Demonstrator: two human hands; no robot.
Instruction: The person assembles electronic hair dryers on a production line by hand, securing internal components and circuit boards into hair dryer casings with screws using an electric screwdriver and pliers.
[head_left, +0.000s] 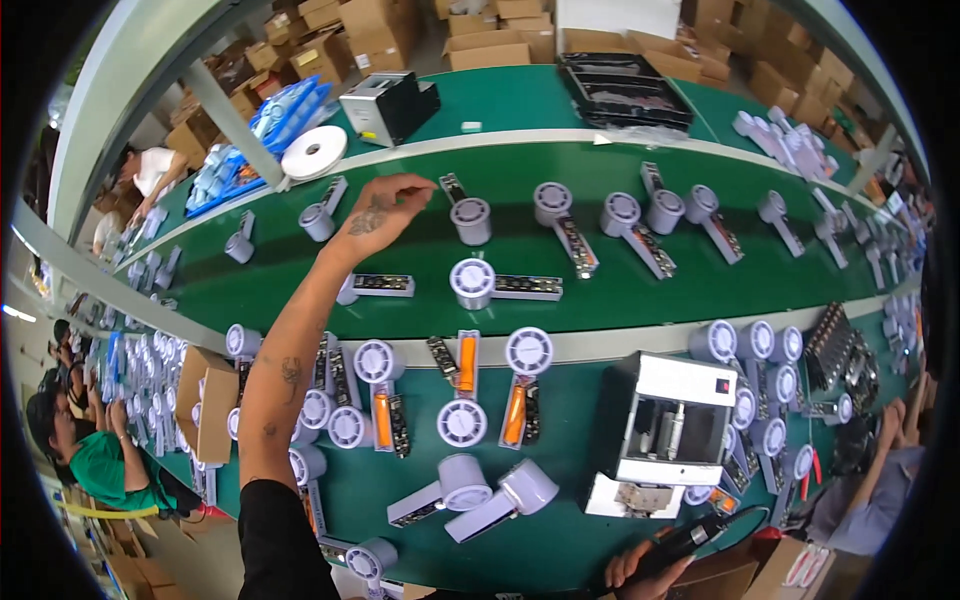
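The left arm (287, 385) is stretched over the belt (620, 300), the left hand (388, 210) curled beside a fan (470, 221) on it; whether anything is pinched cannot be told. Another fan (384, 286) is partly hidden by the arm. Near a white machine (665, 425), a black tool (688, 541) is gripped by the right hand (645, 577).

Upper left, a flat round white reel (331, 150) (holed at its centre) lies near a boxy black-and-white machine (382, 108); upper right, black rectangular trays (625, 92); brown cardboard boxes (383, 35) behind.
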